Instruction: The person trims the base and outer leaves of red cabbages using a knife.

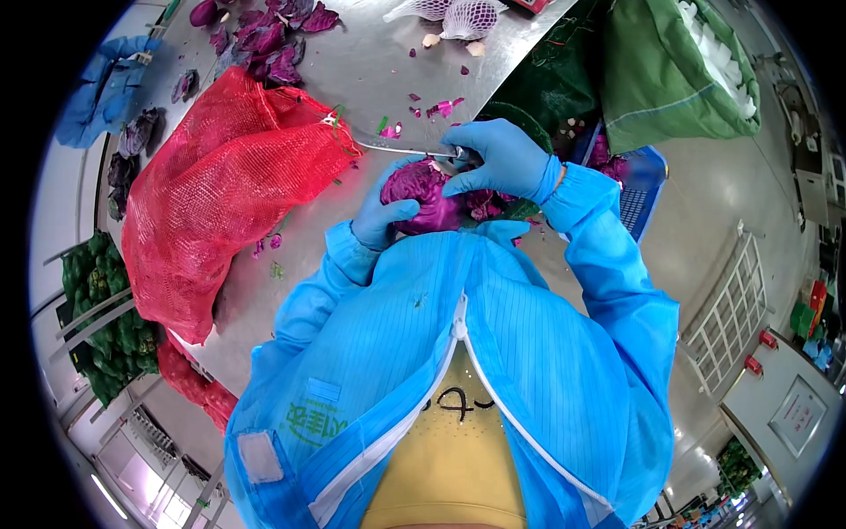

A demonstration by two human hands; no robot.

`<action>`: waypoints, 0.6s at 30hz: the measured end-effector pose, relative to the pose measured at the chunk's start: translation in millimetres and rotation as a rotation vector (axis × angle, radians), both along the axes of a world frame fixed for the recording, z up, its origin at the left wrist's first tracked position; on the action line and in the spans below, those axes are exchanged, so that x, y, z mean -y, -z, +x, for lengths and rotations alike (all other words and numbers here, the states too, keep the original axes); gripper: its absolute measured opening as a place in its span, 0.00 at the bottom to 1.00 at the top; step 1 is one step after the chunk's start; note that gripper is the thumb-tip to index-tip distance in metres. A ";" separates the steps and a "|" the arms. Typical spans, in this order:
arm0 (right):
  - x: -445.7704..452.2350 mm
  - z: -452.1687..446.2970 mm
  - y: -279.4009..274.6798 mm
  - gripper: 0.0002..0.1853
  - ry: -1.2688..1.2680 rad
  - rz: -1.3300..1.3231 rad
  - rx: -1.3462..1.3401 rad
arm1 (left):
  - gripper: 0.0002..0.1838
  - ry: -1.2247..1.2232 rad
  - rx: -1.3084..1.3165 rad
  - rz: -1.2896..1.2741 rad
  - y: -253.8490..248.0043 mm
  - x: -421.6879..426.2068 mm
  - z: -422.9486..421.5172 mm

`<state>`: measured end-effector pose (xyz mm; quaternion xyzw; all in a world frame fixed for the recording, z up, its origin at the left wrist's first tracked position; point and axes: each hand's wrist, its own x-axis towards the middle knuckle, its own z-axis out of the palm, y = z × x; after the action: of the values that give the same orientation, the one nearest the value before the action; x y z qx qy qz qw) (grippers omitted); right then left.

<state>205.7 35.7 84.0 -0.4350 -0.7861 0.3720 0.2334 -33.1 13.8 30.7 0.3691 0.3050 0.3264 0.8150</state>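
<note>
A red cabbage (426, 189) is held close to my chest at the edge of the steel table (357, 75). My gloved left hand (381, 213) cups it from the left, with the thumb bent over its near side. A knife (401, 145) with a long metal blade is gripped in my gloved right hand (507, 159). Its blade points left, just beyond the cabbage's top. The right thumb reaches down onto the cabbage. More purple leaf (487, 204) shows beneath the right hand, but whether it belongs to another cabbage I cannot tell.
On the table, a red mesh bag (225, 194) lies left, loose purple leaves (269, 48) lie far left, and white foam nets (467, 19) lie at the back. To the right are a blue crate (648, 194) with purple pieces and a green sack (665, 75) holding white items.
</note>
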 end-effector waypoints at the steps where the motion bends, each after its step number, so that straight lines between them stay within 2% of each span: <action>1: -2.2 0.5 -3.4 0.29 -0.035 -0.041 0.000 | 0.45 0.036 0.039 -0.068 -4.0 1.4 1.0; 6: -15.0 -2.7 -2.7 0.27 -0.150 -0.060 -0.036 | 0.41 0.130 0.113 -0.249 -1.6 4.2 -3.9; 8: -19.8 -4.2 -5.2 0.23 -0.213 -0.205 -0.143 | 0.41 0.136 0.129 -0.446 -5.5 4.7 -5.3; 12: -24.9 -5.9 -4.8 0.18 -0.281 -0.306 -0.126 | 0.40 0.169 0.099 -0.470 -14.1 3.3 -4.3; 14: -20.0 -8.0 -7.4 0.12 -0.301 -0.035 -0.049 | 0.40 0.164 0.103 -0.415 -1.6 3.1 -6.4; 18: -7.5 -13.6 -1.5 0.09 -0.212 0.116 0.102 | 0.39 0.073 0.057 -0.511 -2.0 7.3 -9.3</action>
<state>192.1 43.3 85.5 -0.3534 -0.8587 0.3262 0.1772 -42.4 6.5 32.7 0.1529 0.3409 0.2192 0.9013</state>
